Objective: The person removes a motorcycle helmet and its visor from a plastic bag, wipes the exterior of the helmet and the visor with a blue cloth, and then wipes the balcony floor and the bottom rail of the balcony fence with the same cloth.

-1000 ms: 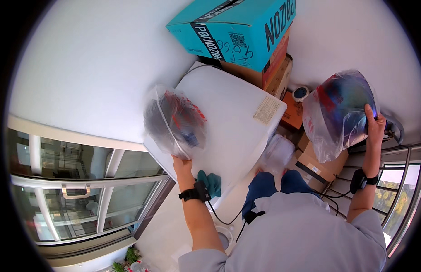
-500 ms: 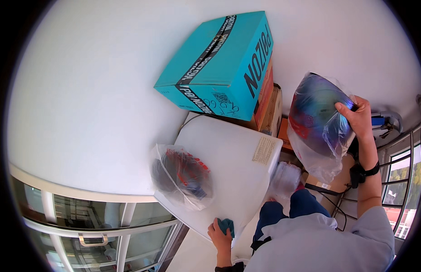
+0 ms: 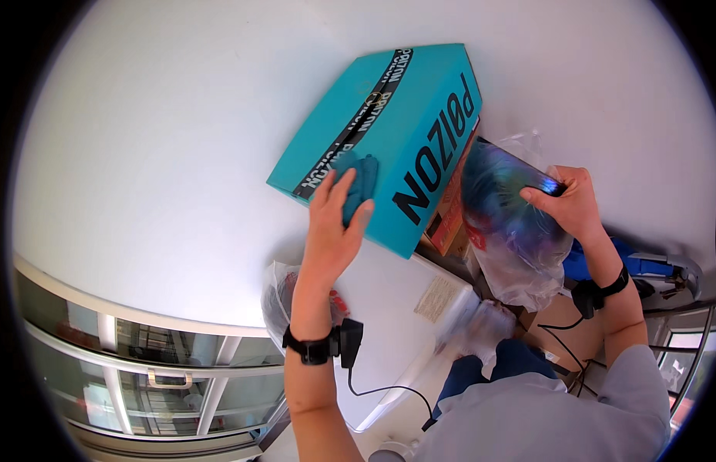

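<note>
Left hand (image 3: 335,235) gripped cloth (image 3: 363,181) at the near edge of the teal box (image 3: 419,96); right hand (image 3: 575,202) pinched the shiny shell (image 3: 496,189). Excess push risked shifting the box; slick bag (image 3: 519,281), slippage.

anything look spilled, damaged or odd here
Nothing stands out: no spill or damage shows. The teal box looks taped shut, and the shiny item in the right hand has clear plastic around it.

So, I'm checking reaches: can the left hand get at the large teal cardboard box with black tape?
Most likely yes: the left hand, with a crumpled dark teal cloth against it, appears right at the teal box, and nothing visible blocks the way.
</note>
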The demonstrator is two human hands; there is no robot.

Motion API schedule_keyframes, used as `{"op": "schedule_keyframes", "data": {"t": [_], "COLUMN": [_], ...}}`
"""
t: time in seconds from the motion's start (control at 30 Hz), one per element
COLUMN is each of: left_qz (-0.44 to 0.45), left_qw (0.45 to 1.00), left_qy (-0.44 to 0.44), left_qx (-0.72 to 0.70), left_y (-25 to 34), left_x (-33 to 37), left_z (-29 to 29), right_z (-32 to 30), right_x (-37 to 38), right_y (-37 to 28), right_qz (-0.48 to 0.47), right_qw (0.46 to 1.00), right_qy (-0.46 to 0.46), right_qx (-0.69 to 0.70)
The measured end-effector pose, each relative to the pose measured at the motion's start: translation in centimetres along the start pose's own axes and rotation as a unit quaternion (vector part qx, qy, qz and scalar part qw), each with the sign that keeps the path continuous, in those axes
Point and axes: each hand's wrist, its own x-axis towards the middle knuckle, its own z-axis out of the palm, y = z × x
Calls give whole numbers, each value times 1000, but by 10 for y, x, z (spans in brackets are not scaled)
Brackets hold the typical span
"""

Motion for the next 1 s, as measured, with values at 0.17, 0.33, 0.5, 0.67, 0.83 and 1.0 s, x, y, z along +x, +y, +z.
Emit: {"op": "schedule_keyframes", "data": {"t": [0.17,0.33,0.5,0.67,0.83,1.0], "left_qz": [-16,-133,-324,-314,-305,-159], "left_qw": [971,921,879,869,913,967], "left_qy": [-55,-36,-58,-233,-195,-195], "left_qx": [231,363,345,303,189,-31], "left_y": [-3,-87,-122,-61,-46,-8], "left_x": [49,103,175,233,286,314], "left_z": [12,5,-9,43,83,122], "right_z": [-16,-14,-7,-11,-20,-40], "right_x": [14,24,41,58,67,88], "right_y": [43,70,75,72,74,52], "right_qz": [10,6,-25,-56,-27,25], "right_qw": [999,996,997,997,996,989], "right_qy": [-18,-32,-46,-49,-66,-57], "right_qx": [32,85,61,33,61,132]}}
